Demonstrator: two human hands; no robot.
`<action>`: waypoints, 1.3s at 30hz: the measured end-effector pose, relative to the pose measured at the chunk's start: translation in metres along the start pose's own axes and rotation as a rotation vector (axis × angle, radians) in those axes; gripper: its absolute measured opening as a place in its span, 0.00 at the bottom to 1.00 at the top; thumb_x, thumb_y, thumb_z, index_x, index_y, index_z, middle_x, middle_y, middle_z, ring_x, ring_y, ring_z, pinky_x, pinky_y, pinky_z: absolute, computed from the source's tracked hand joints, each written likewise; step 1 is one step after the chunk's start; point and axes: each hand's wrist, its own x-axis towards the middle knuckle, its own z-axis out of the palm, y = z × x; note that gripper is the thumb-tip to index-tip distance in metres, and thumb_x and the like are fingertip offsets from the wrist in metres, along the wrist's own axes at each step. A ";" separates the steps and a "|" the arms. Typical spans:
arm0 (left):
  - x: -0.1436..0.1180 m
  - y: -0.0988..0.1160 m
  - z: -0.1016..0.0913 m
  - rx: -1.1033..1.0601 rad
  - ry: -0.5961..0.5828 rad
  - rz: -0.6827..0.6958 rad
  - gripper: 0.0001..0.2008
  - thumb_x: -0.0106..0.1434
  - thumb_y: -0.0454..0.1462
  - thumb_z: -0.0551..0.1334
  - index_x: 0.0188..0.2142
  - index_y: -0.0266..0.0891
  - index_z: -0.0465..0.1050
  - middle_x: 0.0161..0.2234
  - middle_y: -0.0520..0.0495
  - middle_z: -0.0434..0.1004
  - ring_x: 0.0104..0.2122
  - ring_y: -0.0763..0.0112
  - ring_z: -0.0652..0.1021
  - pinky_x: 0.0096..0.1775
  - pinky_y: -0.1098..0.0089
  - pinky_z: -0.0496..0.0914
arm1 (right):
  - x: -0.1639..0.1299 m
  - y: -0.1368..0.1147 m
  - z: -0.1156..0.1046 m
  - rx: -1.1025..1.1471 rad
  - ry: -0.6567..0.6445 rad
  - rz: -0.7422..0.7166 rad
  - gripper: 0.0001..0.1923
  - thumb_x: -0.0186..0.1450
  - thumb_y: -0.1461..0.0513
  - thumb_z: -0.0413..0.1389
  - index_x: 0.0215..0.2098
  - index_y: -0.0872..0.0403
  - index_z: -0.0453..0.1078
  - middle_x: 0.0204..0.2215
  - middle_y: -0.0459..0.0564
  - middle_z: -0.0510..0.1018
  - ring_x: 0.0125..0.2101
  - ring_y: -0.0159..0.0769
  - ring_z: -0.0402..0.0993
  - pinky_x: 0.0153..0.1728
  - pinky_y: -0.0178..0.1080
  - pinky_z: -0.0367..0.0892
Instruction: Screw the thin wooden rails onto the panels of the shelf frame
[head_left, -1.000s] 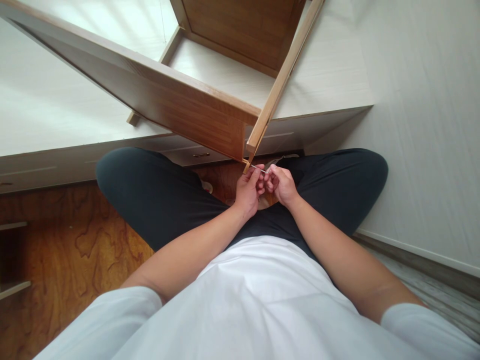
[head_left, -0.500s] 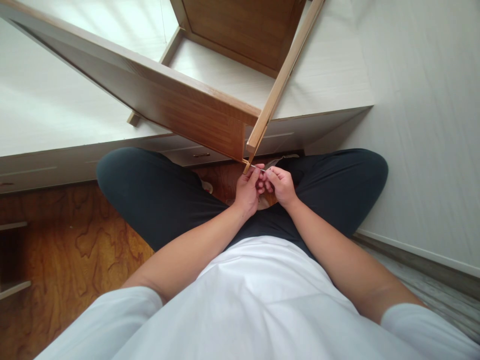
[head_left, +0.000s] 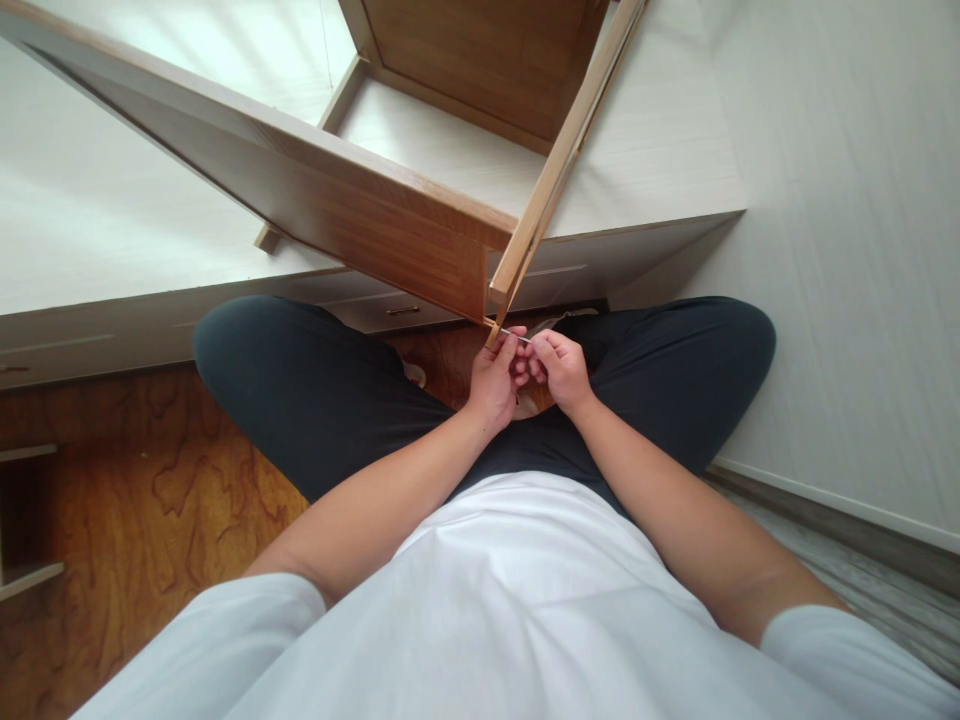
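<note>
Between my knees, my right hand [head_left: 561, 368] pinches the outer end of a thin metal rod [head_left: 517, 337], possibly a hex key; its full shape is hidden by the fingers. The rod's other end meets the small end of a wooden rail [head_left: 493, 334] at the lower corner of a wooden furniture frame. My left hand [head_left: 493, 382] is closed beside that rail end, with thumb and fingers around it and close to the rod. Above my hands, a wooden leg [head_left: 551, 180] slants up to the right, and a brown side panel [head_left: 360, 215] stretches to the upper left.
The frame rests on a pale raised platform [head_left: 660, 170] with drawer fronts [head_left: 360, 305] below its edge. A second brown panel [head_left: 480, 70] stands at the back. A pale wall [head_left: 847, 250] rises at right. Wooden floor [head_left: 195, 510] and a light-edged piece [head_left: 30, 580] are at left.
The slanting leg has shifted slightly to the left, showing more of its right side. Both hands stay in nearly the same place at the rail end.
</note>
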 end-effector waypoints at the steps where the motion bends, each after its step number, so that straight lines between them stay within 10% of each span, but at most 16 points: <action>1: 0.000 0.000 0.000 0.001 0.002 -0.001 0.16 0.56 0.44 0.75 0.39 0.39 0.78 0.26 0.56 0.69 0.21 0.82 0.67 0.20 0.79 0.57 | 0.001 0.001 0.000 0.004 0.006 -0.001 0.22 0.65 0.43 0.60 0.28 0.52 0.71 0.16 0.40 0.70 0.15 0.26 0.60 0.16 0.30 0.57; 17: 0.001 -0.002 -0.001 0.023 0.001 0.013 0.18 0.54 0.45 0.75 0.38 0.38 0.78 0.24 0.56 0.69 0.20 0.82 0.66 0.19 0.80 0.55 | 0.015 -0.001 -0.007 0.425 -0.194 0.493 0.16 0.59 0.52 0.63 0.24 0.54 0.68 0.11 0.39 0.63 0.12 0.26 0.55 0.14 0.30 0.52; 39: -0.002 -0.002 -0.002 0.002 -0.006 -0.001 0.15 0.56 0.43 0.74 0.40 0.39 0.79 0.26 0.56 0.66 0.21 0.82 0.66 0.20 0.80 0.56 | 0.006 0.005 -0.005 0.126 0.012 0.023 0.21 0.65 0.44 0.59 0.30 0.53 0.71 0.16 0.41 0.69 0.15 0.27 0.59 0.15 0.30 0.54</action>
